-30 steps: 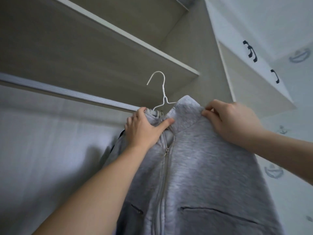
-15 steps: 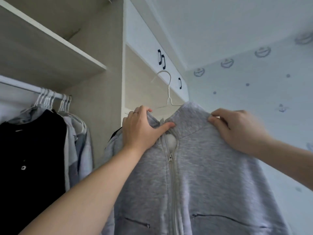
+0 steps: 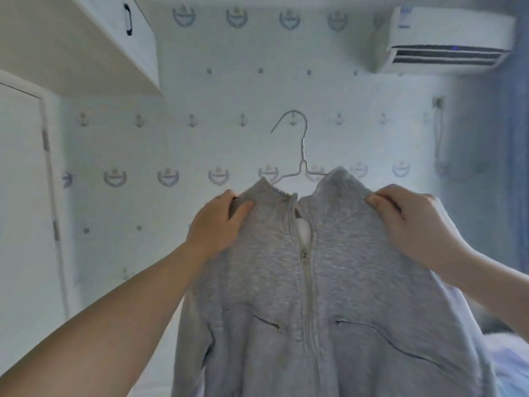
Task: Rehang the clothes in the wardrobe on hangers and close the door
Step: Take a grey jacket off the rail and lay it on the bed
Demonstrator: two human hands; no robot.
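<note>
Swung away from the wardrobe, the grey jacket point(image 3: 329, 282) is now held up before the patterned wall point(image 3: 229, 90), where half a second ago the rail and the hung clothes were seen at the left. Only the upper cabinet point(image 3: 114, 47) of the wardrobe is left in view, at the top left, and an air conditioner point(image 3: 446, 38) has come in at the top right. The jacket is carried on the white wire hanger point(image 3: 299, 156), whose hook stands free above the collar, caught on nothing.

The left shoulder beside the collar is pinched between thumb and fingers of the left hand point(image 3: 217, 222). The right shoulder is grasped in the curled fingers of the right hand point(image 3: 412, 222).

The step in hand is judged to be the settling of the jacket on the hanger before it is hung. Both shoulders should be drawn outward evenly, so that the wire arms are seated under the shoulder seams and the hook is kept centred in the neck opening. The zip point(image 3: 307, 296), closed up to a small gap under the collar, is best left so, since slipping is checked by it. The hook should be turned to the rail only once the cloth sits level.

Against the earlier frame, the left thumb has been shifted from the zip top out to the shoulder, and the collar halves are seen parted.
</note>
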